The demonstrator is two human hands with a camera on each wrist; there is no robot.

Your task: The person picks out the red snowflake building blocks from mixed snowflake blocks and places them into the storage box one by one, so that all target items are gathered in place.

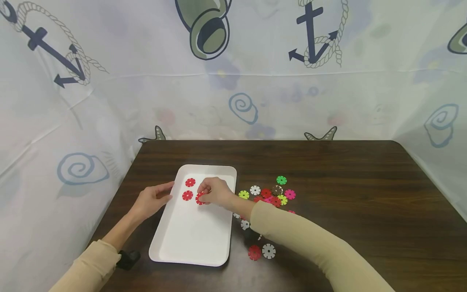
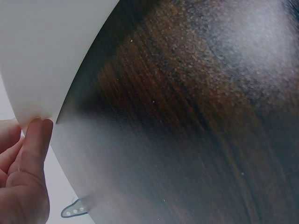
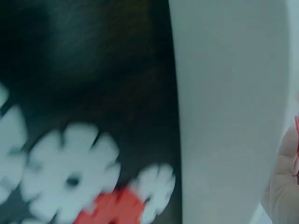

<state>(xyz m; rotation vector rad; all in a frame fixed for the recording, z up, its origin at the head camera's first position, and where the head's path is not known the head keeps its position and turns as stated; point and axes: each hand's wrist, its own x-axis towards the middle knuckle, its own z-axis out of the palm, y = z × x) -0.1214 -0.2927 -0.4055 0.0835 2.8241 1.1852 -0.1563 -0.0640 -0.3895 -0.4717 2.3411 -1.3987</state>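
Observation:
In the head view, my right hand pinches a red notched disc between thumb and fingers, low over the white tray. Two more red notched discs, an upper one and a lower one, lie flat in the tray, left of that hand. My left hand has its fingertips against the tray's left outer side. The left wrist view shows those fingers at the tray wall. Only part of the right hand appears at the edge of its wrist view, beyond the tray.
Right of the tray, a loose pile of notched discs lies on the dark wooden table, with a green disc at its far end. Nearer, a red disc lies beside a white disc. The right forearm covers part of the pile.

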